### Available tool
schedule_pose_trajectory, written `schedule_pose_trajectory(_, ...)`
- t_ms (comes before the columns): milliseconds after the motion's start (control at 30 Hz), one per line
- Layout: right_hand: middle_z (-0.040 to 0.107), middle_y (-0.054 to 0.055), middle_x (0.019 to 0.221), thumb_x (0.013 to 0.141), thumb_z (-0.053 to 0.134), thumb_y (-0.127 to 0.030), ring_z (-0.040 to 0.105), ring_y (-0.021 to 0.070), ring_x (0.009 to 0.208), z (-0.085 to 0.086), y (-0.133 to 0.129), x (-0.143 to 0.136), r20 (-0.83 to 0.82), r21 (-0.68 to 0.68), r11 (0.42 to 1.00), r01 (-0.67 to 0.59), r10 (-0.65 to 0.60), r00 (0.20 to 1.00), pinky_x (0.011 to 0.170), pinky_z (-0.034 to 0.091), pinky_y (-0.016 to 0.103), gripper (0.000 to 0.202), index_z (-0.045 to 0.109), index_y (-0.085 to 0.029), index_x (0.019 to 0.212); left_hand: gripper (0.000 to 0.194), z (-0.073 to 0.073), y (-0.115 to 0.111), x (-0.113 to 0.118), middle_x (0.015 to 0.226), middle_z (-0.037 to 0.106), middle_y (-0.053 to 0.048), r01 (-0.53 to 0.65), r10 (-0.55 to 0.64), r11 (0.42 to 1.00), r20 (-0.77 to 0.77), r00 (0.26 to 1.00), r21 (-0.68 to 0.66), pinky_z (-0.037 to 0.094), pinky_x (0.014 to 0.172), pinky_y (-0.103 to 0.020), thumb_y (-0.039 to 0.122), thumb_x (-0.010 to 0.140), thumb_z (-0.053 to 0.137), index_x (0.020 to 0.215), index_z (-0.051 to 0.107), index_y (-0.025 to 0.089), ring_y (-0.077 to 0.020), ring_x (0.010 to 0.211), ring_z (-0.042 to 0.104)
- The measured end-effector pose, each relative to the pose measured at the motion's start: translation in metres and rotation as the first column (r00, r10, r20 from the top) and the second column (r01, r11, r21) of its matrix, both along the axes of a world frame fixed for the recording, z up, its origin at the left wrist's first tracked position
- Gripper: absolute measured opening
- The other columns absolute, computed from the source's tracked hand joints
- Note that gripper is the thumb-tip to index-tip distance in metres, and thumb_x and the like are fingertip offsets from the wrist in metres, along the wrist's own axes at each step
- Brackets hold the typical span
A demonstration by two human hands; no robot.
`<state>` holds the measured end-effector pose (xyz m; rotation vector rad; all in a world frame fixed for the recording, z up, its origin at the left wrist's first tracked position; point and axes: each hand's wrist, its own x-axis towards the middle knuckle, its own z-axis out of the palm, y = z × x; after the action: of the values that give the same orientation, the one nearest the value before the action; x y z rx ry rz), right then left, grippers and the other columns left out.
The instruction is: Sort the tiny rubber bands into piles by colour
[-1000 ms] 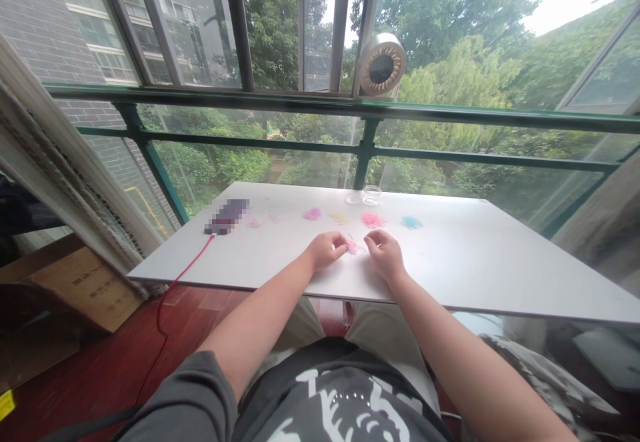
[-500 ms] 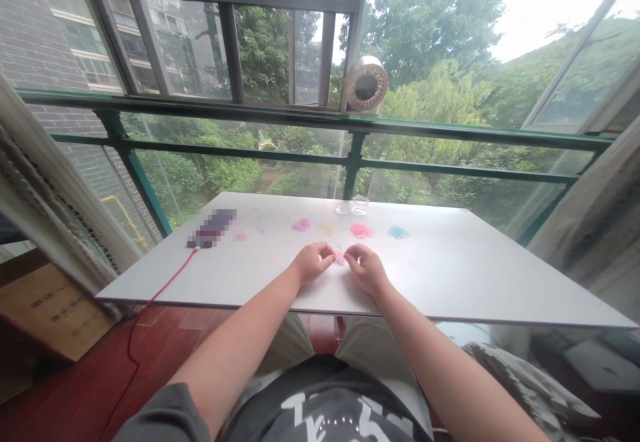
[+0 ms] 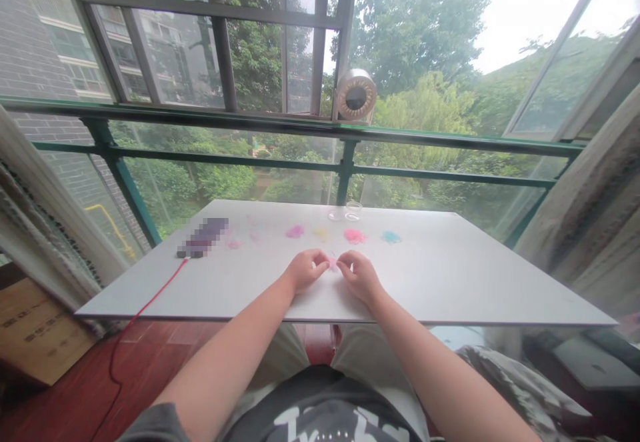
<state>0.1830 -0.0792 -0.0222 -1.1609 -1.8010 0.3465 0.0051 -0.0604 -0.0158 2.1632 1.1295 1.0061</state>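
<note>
A small pink piece [image 3: 333, 265], perhaps beadwork, lies between my hands near the middle of the white table; its details are too small to make out. My left hand [image 3: 306, 273] pinches its left side between thumb and forefinger. From the right, the thumb and forefinger of my right hand [image 3: 359, 274] close on it too. Just beyond the hands are little piles of tiny bits: a purple pile [image 3: 295, 231], a pale yellow pile [image 3: 320, 234], a bright pink pile [image 3: 355, 236] and a teal pile [image 3: 391, 237].
Two clear round containers [image 3: 353, 211] stand at the table's [image 3: 475, 275] back edge. On the left lies a blurred dark device [image 3: 205, 237] with a red cable [image 3: 155, 295] running off the front edge. Faint pink bits [image 3: 233, 244] are beside it. A green railing [image 3: 280, 159] runs behind.
The whole view has shifted slightly, so the table appears lower and further left. Both hands keep their pinch around the small pink piece, with only slight finger movement.
</note>
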Motion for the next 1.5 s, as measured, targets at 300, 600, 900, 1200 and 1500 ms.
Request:
schedule_pose_trajectory(300, 0.060, 0.001, 0.067, 0.073, 0.053, -0.021, 0.053, 0.0134, 0.062, -0.0007, 0.0010, 0.0003, 0.011, 0.005, 1.000, -0.004, 0.004, 1.000, 0.061, 0.042, 0.026, 0.008, 0.059, -0.019, 0.069, 0.020, -0.0013, 0.0009, -0.0004, 0.075, 0.067, -0.003, -0.002, 0.001, 1.000, -0.008, 1.000, -0.011, 0.041, 0.065, -0.024, 0.031, 0.078, 0.053, 0.082, 0.065, 0.015, -0.0118, 0.065, 0.055)
schedule_pose_trajectory(600, 0.058, 0.000, 0.066, 0.073, 0.053, -0.020, 0.053, 0.0129, 0.061, -0.0019, 0.0014, -0.0003, 0.030, 0.019, 0.999, -0.034, 0.033, 0.999, 0.060, 0.041, 0.025, 0.006, 0.058, -0.019, 0.068, 0.020, -0.0006, 0.0005, -0.0008, 0.077, 0.068, -0.003, -0.018, 0.018, 1.000, -0.009, 1.000, 0.007, 0.042, 0.065, -0.024, 0.030, 0.077, 0.054, 0.082, 0.066, 0.015, -0.0129, 0.068, 0.058)
schedule_pose_trajectory(900, 0.057, 0.000, 0.064, 0.074, 0.054, -0.019, 0.051, 0.0122, 0.060, 0.0009, -0.0004, -0.0008, 0.040, 0.028, 0.999, -0.027, 0.026, 0.999, 0.060, 0.040, 0.025, 0.009, 0.059, -0.018, 0.068, 0.023, -0.0007, 0.0006, -0.0012, 0.076, 0.068, -0.003, -0.017, 0.018, 1.000, -0.006, 1.000, 0.021, 0.042, 0.065, -0.024, 0.032, 0.079, 0.053, 0.084, 0.067, 0.015, -0.0129, 0.068, 0.058)
schedule_pose_trajectory(1200, 0.058, 0.001, 0.067, 0.078, 0.050, -0.022, 0.052, 0.0134, 0.063, 0.0012, -0.0022, 0.0000, 0.038, 0.010, 1.000, -0.018, 0.017, 0.999, 0.061, 0.039, 0.026, 0.012, 0.059, -0.019, 0.071, 0.025, -0.0002, 0.0008, -0.0006, 0.077, 0.068, -0.003, -0.018, 0.018, 1.000, -0.032, 0.999, 0.017, 0.042, 0.066, -0.023, 0.035, 0.081, 0.051, 0.082, 0.067, 0.015, -0.0131, 0.070, 0.058)
schedule_pose_trajectory(1500, 0.058, 0.001, 0.069, 0.079, 0.046, -0.023, 0.050, 0.0136, 0.064, 0.0020, -0.0030, 0.0001, 0.052, 0.002, 0.999, -0.040, 0.040, 0.998, 0.062, 0.039, 0.025, 0.014, 0.058, -0.019, 0.072, 0.025, -0.0023, 0.0010, 0.0004, 0.078, 0.067, -0.003, -0.014, 0.014, 1.000, -0.020, 1.000, 0.004, 0.042, 0.066, -0.023, 0.035, 0.081, 0.050, 0.083, 0.066, 0.016, -0.0132, 0.071, 0.057)
